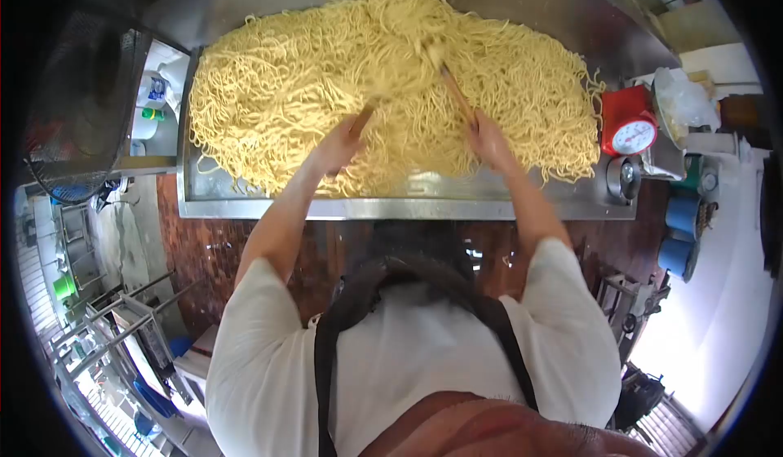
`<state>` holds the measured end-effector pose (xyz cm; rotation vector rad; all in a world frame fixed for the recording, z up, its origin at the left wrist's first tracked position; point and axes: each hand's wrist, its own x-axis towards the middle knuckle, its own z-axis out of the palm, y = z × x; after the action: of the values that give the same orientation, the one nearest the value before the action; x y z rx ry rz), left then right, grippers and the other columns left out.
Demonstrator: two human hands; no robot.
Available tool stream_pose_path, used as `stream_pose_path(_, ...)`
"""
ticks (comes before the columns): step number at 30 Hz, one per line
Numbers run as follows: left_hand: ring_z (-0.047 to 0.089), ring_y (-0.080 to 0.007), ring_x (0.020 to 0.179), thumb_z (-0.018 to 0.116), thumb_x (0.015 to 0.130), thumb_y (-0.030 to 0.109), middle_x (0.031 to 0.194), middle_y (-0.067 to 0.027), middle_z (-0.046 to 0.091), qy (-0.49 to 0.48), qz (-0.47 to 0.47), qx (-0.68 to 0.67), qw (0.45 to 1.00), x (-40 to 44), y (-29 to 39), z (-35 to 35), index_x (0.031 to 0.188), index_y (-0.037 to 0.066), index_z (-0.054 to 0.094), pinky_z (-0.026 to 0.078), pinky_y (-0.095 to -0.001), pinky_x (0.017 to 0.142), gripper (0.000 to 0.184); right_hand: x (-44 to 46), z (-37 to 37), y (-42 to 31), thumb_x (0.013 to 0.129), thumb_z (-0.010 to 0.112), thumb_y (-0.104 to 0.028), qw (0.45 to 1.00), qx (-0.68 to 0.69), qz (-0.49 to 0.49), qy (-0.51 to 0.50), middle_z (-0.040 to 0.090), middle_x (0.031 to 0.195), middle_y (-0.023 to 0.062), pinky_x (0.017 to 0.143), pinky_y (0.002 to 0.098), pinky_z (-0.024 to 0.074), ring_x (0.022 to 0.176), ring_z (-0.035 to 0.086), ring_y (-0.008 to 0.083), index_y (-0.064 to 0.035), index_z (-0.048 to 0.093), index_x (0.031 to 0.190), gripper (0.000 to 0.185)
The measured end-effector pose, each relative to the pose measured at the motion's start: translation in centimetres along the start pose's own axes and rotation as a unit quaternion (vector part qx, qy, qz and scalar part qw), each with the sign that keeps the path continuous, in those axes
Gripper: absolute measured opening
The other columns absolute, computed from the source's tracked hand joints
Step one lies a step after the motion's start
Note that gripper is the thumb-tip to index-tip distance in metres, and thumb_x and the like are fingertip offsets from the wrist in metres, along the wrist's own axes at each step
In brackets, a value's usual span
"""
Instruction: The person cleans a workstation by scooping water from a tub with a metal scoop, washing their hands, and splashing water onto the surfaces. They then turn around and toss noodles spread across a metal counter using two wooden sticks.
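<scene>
A broad heap of yellow noodles [277, 73] covers most of a metal worktop with a raised rim [408, 209]. My left hand [337, 145] is closed around a wooden stick [362, 121], whose far end is blurred over the noodles. In my right hand [489, 141] is a second wooden stick [457, 94], slanting up and left to the middle of the heap. Noodles near its tip look lifted and smeared by motion. Both hands are just above the near part of the heap, with the fingers wrapped round the sticks.
A red dial scale [626, 106] stands at the worktop's right end, near a round metal container [624, 178]. Beyond it lies a clear plastic bag [685, 98]. Blue tubs [683, 212] are further right. A fan [69, 171] and metal racks stand to the left.
</scene>
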<state>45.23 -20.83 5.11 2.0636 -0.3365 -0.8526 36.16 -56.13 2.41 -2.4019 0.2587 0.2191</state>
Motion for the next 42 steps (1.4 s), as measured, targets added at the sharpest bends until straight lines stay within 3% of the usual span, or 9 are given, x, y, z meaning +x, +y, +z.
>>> stream_pose_path(11, 0.051, -0.0139, 0.048, 0.064, 0.089, 0.015, 0.079, -0.0080, 0.059, -0.078, 0.122, -0.006, 0.989, 0.6, 8.4, 0.0, 0.140, 0.001, 0.038, 0.046, -0.0321, 0.047, 0.059, -5.0, 0.3, -7.6, 0.091, 0.063, -0.018, 0.953, 0.186, -0.043, 0.236, 0.064, 0.086, 0.0172, 0.067, 0.0413, 0.0495, 0.076, 0.063, 0.0300, -0.0004, 0.054, 0.108, 0.027)
stream_pose_path(13, 0.064, -0.0215, 0.084, 0.064, 0.090, 0.015, 0.108, -0.0166, 0.064, -0.142, 0.180, -0.003, 0.973, 1.9, 3.2, -1.4, 0.149, 0.004, 0.027, 0.051, -0.0311, 0.065, 0.071, -7.9, -2.7, -6.1, 0.091, 0.062, -0.017, 0.961, 0.093, 0.087, 0.245, 0.065, 0.089, 0.0175, 0.069, 0.0404, 0.0498, 0.079, 0.064, 0.0289, -0.0003, 0.054, 0.111, 0.027)
stream_pose_path(15, 0.056, -0.0252, 0.122, 0.064, 0.091, 0.016, 0.137, -0.0204, 0.056, -0.170, 0.090, 0.003, 0.981, -1.4, -1.3, -6.0, 0.154, 0.008, 0.024, 0.048, -0.0343, 0.092, 0.075, -13.1, -6.1, -1.7, 0.093, 0.061, -0.016, 0.974, 0.056, 0.137, 0.171, 0.067, 0.098, 0.0196, 0.075, 0.0415, 0.0504, 0.087, 0.066, 0.0316, -0.0012, 0.051, 0.122, 0.034)
stream_pose_path(21, 0.067, -0.0347, 0.099, 0.068, 0.084, 0.015, 0.104, -0.0197, 0.069, -0.114, -0.146, 0.164, 0.969, -23.6, 0.1, -16.3, 0.142, 0.011, 0.045, 0.049, -0.0467, 0.087, 0.063, -28.3, -15.5, -2.5, 0.088, 0.064, -0.016, 0.971, -0.085, 0.212, -0.067, 0.066, 0.097, 0.0241, 0.081, 0.0470, 0.0482, 0.096, 0.063, 0.0432, -0.0038, 0.057, 0.120, 0.034)
stream_pose_path(25, 0.054, -0.0393, 0.123, 0.062, 0.089, 0.013, 0.127, -0.0234, 0.060, -0.049, -0.022, 0.188, 0.981, -17.3, -5.8, -4.4, 0.147, 0.010, 0.039, 0.043, -0.0428, 0.102, 0.063, -18.7, -0.9, 7.3, 0.089, 0.062, -0.016, 0.998, 0.003, 0.057, 0.006, 0.065, 0.106, 0.0254, 0.087, 0.0446, 0.0482, 0.104, 0.061, 0.0431, -0.0005, 0.055, 0.121, 0.036)
stream_pose_path(27, 0.067, -0.0317, 0.069, 0.059, 0.090, 0.012, 0.108, -0.0244, 0.064, -0.092, -0.089, 0.075, 0.989, -10.7, 1.2, 0.2, 0.139, 0.001, 0.040, 0.053, -0.0397, 0.059, 0.054, -10.1, 2.7, 2.7, 0.091, 0.062, -0.018, 0.998, 0.008, 0.065, 0.000, 0.063, 0.102, 0.0265, 0.085, 0.0429, 0.0486, 0.099, 0.061, 0.0421, 0.0019, 0.052, 0.119, 0.036)
stream_pose_path(31, 0.065, -0.0244, 0.069, 0.065, 0.085, 0.013, 0.092, -0.0173, 0.067, -0.029, 0.033, -0.032, 0.999, -2.8, 0.9, 3.9, 0.140, 0.002, 0.043, 0.051, -0.0368, 0.059, 0.060, -7.1, -0.5, -3.2, 0.092, 0.059, -0.016, 0.997, 0.068, 0.046, 0.016, 0.062, 0.088, 0.0225, 0.071, 0.0444, 0.0491, 0.078, 0.061, 0.0395, 0.0016, 0.051, 0.114, 0.029)
stream_pose_path(37, 0.058, -0.0322, 0.117, 0.064, 0.084, 0.008, 0.127, -0.0210, 0.061, 0.020, 0.039, 0.028, 0.999, -2.3, -4.0, 9.3, 0.140, 0.001, 0.043, 0.044, -0.0430, 0.102, 0.060, -13.8, 9.7, 2.4, 0.091, 0.057, -0.016, 0.986, 0.151, -0.030, 0.071, 0.060, 0.083, 0.0231, 0.067, 0.0440, 0.0492, 0.074, 0.061, 0.0380, 0.0003, 0.054, 0.105, 0.022)
stream_pose_path(42, 0.047, -0.0103, 0.046, 0.063, 0.089, 0.011, 0.072, -0.0043, 0.054, 0.012, 0.036, -0.118, 0.992, -4.2, 13.5, 6.5, 0.139, 0.001, 0.040, 0.040, -0.0266, 0.040, 0.056, -9.2, -0.7, -5.9, 0.088, 0.064, -0.021, 0.956, 0.284, 0.032, 0.067, 0.062, 0.082, 0.0129, 0.068, 0.0400, 0.0485, 0.074, 0.060, 0.0259, -0.0011, 0.056, 0.105, 0.028)
